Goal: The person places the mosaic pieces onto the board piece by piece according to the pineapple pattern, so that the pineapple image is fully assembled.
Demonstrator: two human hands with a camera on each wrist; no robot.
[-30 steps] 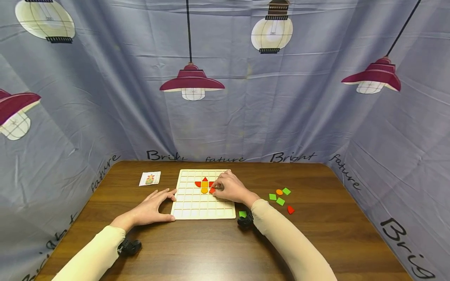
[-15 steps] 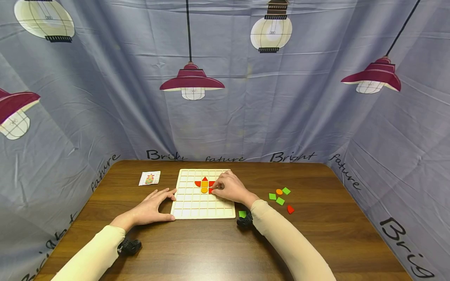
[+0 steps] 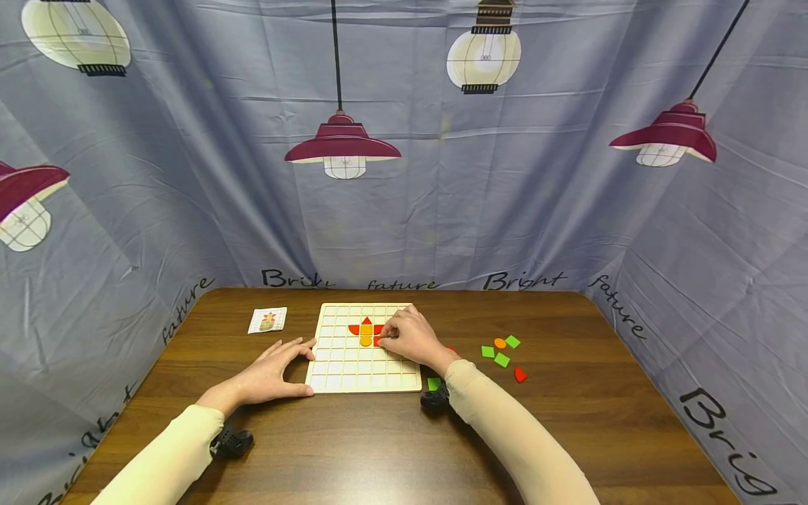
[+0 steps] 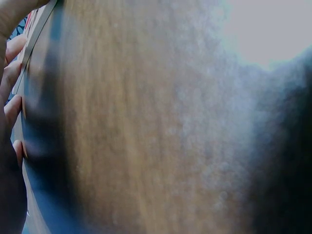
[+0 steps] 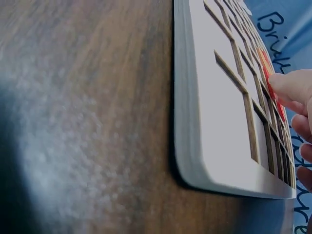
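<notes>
A cream grid board (image 3: 341, 379) lies on the table, bearing a yellow square (image 3: 366, 330), a yellow circle (image 3: 365, 342), a red triangle (image 3: 367, 320) and other red pieces. My right hand (image 3: 415, 341) reaches over the board's right side. Its thumb and forefinger pinch a small red piece (image 3: 376, 341) beside the circle, mostly hidden by the fingers. In the right wrist view the thumb meets red (image 5: 280, 108) at the board's surface. My left hand (image 3: 265, 375) rests at the board's left edge, thumb near the front corner, fingers spread along the side.
A small card (image 3: 268, 320) with a printed pineapple-like pattern lies left of the board. To the right are several green squares (image 3: 501, 360), an orange circle (image 3: 500, 343) and a red piece (image 3: 520, 374). Another green square (image 3: 433, 384) lies by my right wrist.
The red piece at my right fingertips has turned slightly and now sits flush beside the yellow circle. A bit of red has come into sight behind the right wrist. The left hand stays put.
</notes>
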